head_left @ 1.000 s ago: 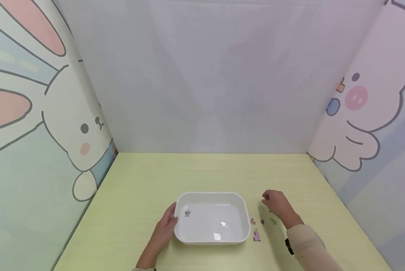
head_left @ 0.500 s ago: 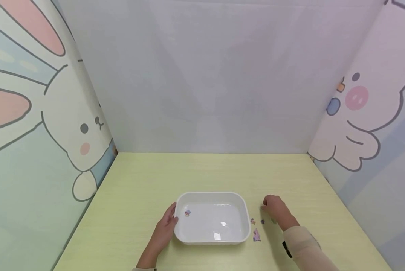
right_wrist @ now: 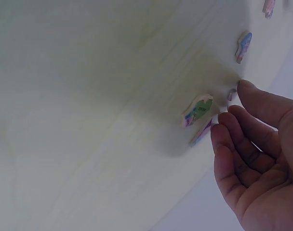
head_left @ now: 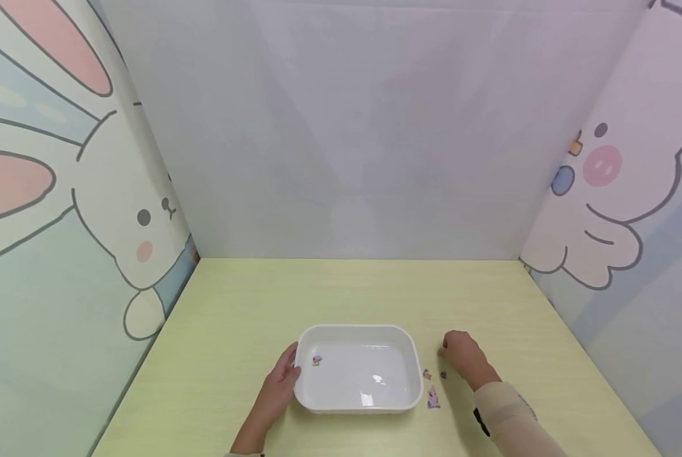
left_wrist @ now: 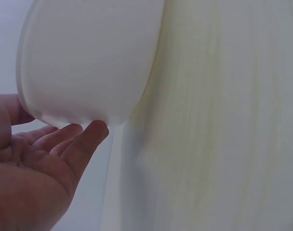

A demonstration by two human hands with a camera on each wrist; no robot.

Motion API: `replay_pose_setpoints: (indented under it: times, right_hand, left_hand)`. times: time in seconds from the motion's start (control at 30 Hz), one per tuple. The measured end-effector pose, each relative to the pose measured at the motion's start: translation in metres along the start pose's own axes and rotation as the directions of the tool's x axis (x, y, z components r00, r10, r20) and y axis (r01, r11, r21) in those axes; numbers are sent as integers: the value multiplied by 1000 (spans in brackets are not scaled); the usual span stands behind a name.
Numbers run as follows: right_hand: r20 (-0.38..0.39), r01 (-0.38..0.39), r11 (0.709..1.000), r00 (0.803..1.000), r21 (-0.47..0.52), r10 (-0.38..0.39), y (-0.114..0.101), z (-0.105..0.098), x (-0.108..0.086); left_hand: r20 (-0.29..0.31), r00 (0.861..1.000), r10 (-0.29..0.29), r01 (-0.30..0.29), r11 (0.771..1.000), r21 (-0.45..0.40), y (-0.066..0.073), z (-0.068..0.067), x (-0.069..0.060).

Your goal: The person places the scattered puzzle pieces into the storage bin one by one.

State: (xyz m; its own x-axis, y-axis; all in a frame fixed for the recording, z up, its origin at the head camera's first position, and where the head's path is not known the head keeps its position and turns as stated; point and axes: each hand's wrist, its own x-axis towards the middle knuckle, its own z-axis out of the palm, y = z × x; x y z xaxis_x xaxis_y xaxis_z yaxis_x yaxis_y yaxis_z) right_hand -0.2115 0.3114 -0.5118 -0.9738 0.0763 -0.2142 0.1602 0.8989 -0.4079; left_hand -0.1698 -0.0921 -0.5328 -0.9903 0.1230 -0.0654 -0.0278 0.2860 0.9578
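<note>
Tray [head_left: 346, 384] near centre is gripped at left by the left hand [head_left: 280, 378], while the right hand [head_left: 465, 353], fingers [right_wrist: 224, 166] loosely curled, thumb [right_wrist: 262, 103] apart, is among pieces [right_wrist: 200, 109] on the worktop [head_left: 346, 292] at right, probably mid-pickup, so a careful pinch seems needed.

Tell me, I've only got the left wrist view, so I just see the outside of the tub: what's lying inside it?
Observer: One small piece, near the left end of the tub.
Operator: Okay, and what's off to the tub's right?
Observer: The right hand, apart from the tub.
Operator: Anything close to that hand?
Observer: Yes, the right wrist view shows a green piece near it.
</note>
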Motion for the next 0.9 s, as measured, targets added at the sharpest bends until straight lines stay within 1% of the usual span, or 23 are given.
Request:
replay_pose_setpoints:
  times: [0.23,0.6,0.9]
  right_hand:
    - [-4,23,998,1000,-55,-23,-2,-1,-1]
    - [25,25,996,999,-90,-23,-2,0,1]
    - [-5,34,996,999,-85,-35,-2,0,-2]
  left_hand:
    - [9,1000,14,-14,1000,-3,0,0,0]
    - [19,1000,19,-19,1000,3,-1,0,1]
    - [1,1000,4,-4,1000,20,0,1,1]
